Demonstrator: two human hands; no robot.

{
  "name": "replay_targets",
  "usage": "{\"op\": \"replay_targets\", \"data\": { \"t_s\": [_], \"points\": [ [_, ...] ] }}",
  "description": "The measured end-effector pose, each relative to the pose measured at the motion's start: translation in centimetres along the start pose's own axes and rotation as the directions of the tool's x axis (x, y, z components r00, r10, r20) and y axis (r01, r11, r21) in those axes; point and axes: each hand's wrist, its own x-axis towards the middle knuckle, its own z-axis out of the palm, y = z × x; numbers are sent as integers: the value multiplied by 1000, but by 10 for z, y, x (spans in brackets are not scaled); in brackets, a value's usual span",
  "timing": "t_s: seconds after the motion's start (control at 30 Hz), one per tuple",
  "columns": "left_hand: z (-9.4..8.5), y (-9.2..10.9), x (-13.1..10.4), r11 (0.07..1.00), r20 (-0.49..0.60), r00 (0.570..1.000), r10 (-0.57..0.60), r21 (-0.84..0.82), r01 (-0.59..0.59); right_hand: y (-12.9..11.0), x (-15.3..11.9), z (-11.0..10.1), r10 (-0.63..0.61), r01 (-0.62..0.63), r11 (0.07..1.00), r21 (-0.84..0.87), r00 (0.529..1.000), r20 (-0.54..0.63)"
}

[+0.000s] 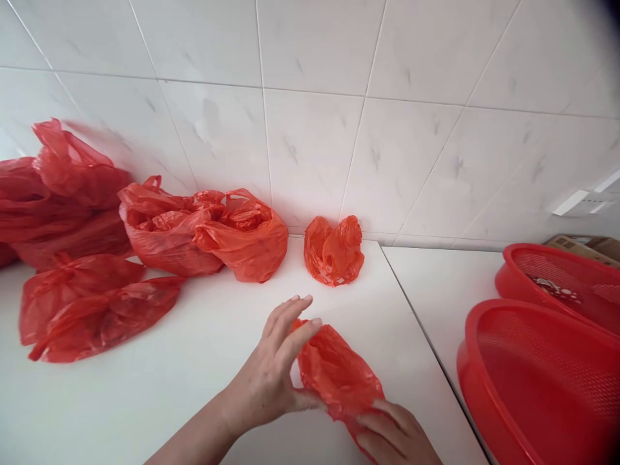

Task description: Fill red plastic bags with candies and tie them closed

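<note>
A crumpled red plastic bag (339, 368) lies on the white tabletop (232, 323) between my two hands. My left hand (278, 365) is at its left end, fingers spread and curved around that end, with the thumb near the lower edge. My right hand (394, 436) rests on the bag's lower right part, its fingers bent over the plastic; its thumb is hidden. Beyond them, near the wall, sits a small bunched red bag (333, 252).
Full red bags (242, 236) stand along the tiled wall (310, 142), with more bags (97, 310) at the left. On the right are a red basket (472, 368) and another (506, 278) holding small items. A seam (426, 332) crosses the surface.
</note>
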Motion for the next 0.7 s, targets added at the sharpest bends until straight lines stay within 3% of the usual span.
{"op": "replay_targets", "data": {
  "t_s": [0.1,0.17,0.2,0.27,0.3,0.37,0.4,0.43,0.5,0.6,0.67,0.7],
  "points": [
    [2,12,2,995,157,983,93,27,-98,-10,17,3,-5,8,999,51,998,-59],
    [2,8,3,997,234,970,67,29,-75,-14,22,5,72,-66,994,91,996,-59],
    [1,2,2,999,218,976,8,36,-17,-13,22,5,120,-117,989,95,992,-28],
    [-5,-15,-1,972,99,967,-235,18,234,-4,17,0,190,-192,981,33,980,49],
    [-9,-23,-4,915,31,916,-399,-50,401,3,13,-5,196,-195,980,-23,977,77],
    [-19,-35,-10,696,1,728,-686,-290,657,17,7,-18,171,-159,977,-140,982,80],
    [-23,-38,-12,575,45,648,-760,-417,704,22,5,-26,139,-126,976,-180,988,64],
    [-27,-38,-14,474,104,605,-789,-523,708,25,6,-33,105,-93,974,-205,993,48],
    [-29,-32,-16,356,197,600,-775,-648,673,20,13,-45,71,-71,972,-223,997,-7],
    [-24,-17,-17,327,247,645,-723,-700,634,-5,37,-49,116,-145,978,-151,976,-184],
    [-20,-8,-18,347,248,693,-677,-723,598,-25,60,-40,197,-189,980,55,944,-264],
    [-18,-3,-18,358,247,723,-645,-739,571,-34,72,-33,244,-197,960,201,938,-247]
  ]
}}
